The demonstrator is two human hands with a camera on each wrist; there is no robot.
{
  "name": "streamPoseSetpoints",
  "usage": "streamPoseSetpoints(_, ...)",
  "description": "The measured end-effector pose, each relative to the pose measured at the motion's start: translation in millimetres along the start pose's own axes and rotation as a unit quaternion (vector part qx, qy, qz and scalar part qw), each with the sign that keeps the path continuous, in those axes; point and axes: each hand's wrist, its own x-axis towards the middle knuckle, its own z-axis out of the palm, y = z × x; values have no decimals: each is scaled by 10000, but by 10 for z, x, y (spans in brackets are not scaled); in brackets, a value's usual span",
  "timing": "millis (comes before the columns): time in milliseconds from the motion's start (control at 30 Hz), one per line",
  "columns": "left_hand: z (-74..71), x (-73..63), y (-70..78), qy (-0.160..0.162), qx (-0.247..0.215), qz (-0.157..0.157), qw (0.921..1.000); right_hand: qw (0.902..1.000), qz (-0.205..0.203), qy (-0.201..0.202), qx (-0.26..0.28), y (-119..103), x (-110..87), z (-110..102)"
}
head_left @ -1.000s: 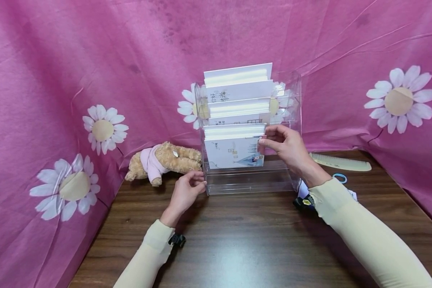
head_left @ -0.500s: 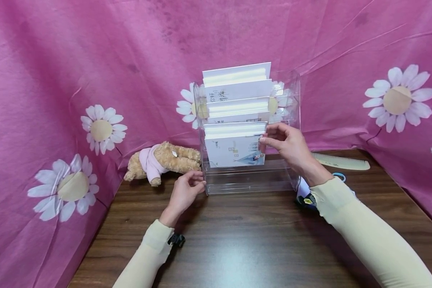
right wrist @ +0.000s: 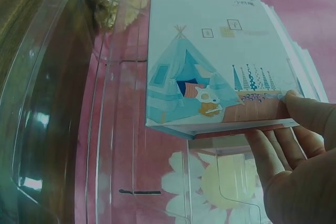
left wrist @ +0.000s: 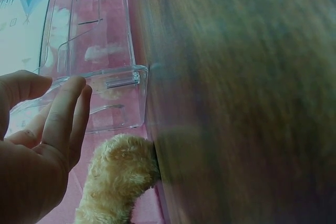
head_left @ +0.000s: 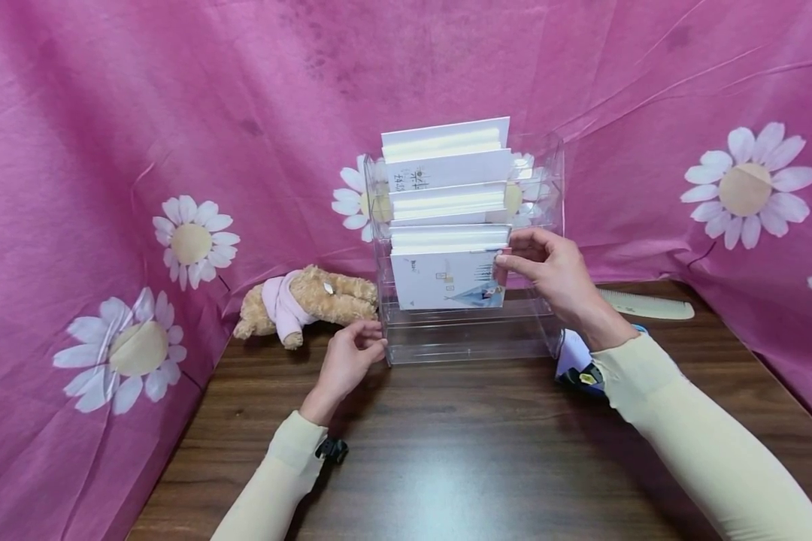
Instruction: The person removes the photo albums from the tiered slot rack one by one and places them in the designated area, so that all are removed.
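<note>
In the head view my right hand (head_left: 551, 274) pinches the right edge of a white book (head_left: 446, 279) with a blue tent picture on its cover. The thumb lies on the cover and the fingers are behind it, as the right wrist view shows. This book is at the front of a clear acrylic tiered rack (head_left: 470, 352), its lower edge above the lowest tier. Two more white books, a middle one (head_left: 446, 203) and a rear one (head_left: 446, 167), stand in the higher tiers. My left hand (head_left: 348, 364) touches the rack's lower left side with fairly straight fingers (left wrist: 62, 111).
A teddy bear (head_left: 311, 297) in a pink top lies left of the rack. Behind the right forearm are a pale comb (head_left: 649, 304) and a partly hidden purple-and-white item (head_left: 571, 357). Pink flowered cloth (head_left: 277, 98) surrounds the wooden table (head_left: 379, 458).
My right hand has shifted the front book slightly to the right and up, and its forearm now covers more of the blue ring. The left hand and the rack stay put.
</note>
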Motion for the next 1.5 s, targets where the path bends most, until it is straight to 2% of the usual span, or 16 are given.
streamPoseSetpoints(233,0,3,5,0,9,11,10000,9994,63,67,319,-36,-42,-40)
streamPoseSetpoints(933,-2,-17,10,-10,-100,-27,9999,9985,93,274,-460,-23,-241,-266)
streamPoseSetpoints(1267,4,-14,16,-8,-25,-127,9999,9934,237,444,-1027,35,-357,-437)
streamPoseSetpoints(1500,7,-8,3,8,-60,-132,9999,9923,161,483,-1129,36,-453,-542)
